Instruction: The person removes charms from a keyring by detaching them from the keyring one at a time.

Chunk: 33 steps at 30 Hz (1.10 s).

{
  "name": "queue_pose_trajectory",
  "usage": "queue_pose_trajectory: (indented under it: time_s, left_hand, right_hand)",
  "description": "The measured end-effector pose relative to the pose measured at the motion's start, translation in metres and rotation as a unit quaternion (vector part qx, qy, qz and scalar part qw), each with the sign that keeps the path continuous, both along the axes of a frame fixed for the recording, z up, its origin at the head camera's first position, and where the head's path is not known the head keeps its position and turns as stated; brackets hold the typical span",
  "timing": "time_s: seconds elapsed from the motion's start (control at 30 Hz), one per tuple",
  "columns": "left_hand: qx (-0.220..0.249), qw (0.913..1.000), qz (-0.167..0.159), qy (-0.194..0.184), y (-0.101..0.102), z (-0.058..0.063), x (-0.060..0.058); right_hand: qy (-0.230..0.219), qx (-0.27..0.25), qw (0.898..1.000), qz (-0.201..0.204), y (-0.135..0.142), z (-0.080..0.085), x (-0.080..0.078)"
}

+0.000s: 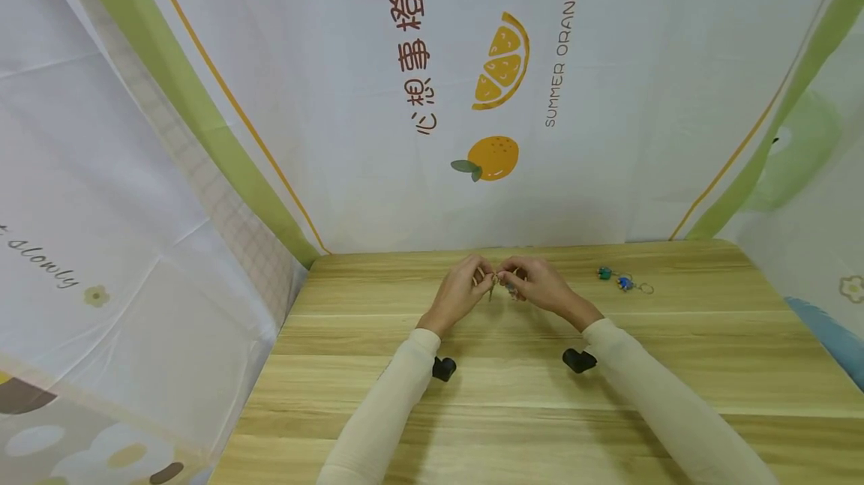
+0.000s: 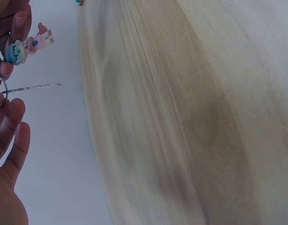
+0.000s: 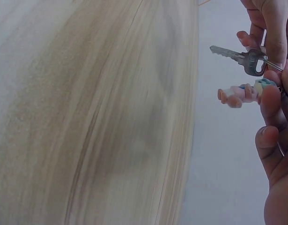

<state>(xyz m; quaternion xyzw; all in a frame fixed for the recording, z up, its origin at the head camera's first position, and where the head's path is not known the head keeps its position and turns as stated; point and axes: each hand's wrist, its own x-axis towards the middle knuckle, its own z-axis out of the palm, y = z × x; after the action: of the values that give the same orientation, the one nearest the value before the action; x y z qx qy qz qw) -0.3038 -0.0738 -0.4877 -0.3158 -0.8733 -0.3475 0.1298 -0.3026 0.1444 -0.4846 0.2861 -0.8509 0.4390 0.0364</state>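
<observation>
Above the far part of the wooden table, my left hand (image 1: 460, 288) and right hand (image 1: 542, 285) meet at the fingertips. The left fingers pinch a metal key ring (image 2: 5, 93), and a silver key (image 3: 253, 62) hangs on it, seen edge-on in the left wrist view. Beside the key, my right thumb and fingers grip a small figurine keychain (image 3: 244, 93) by its blue-green head end; its pink body sticks out free. Fingers hide part of the ring and where figurine and ring come together.
To the right on the table (image 1: 513, 425) lie a green figurine keychain (image 1: 604, 273) and a blue one (image 1: 625, 284) with a ring. Black wrist-camera pieces (image 1: 579, 360) sit at both cuffs. A white printed cloth (image 1: 378, 200) hangs behind the table's far edge.
</observation>
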Motion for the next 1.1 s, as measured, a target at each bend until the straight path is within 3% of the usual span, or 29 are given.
queue_pose_trajectory:
  time_s: [0.57, 1.1]
  left_hand:
    - [-0.016, 0.9973, -0.062, 0.034, -0.0012, 0.0025, -0.0013]
    - [-0.037, 0.992, -0.096, 0.073, -0.0019, 0.0052, 0.0005]
  right_hand:
    - [-0.022, 0.001, 1.0, 0.013, 0.0024, -0.0004, 0.0008]
    - [-0.038, -0.006, 0.999, 0.027, 0.0056, 0.0, -0.0015]
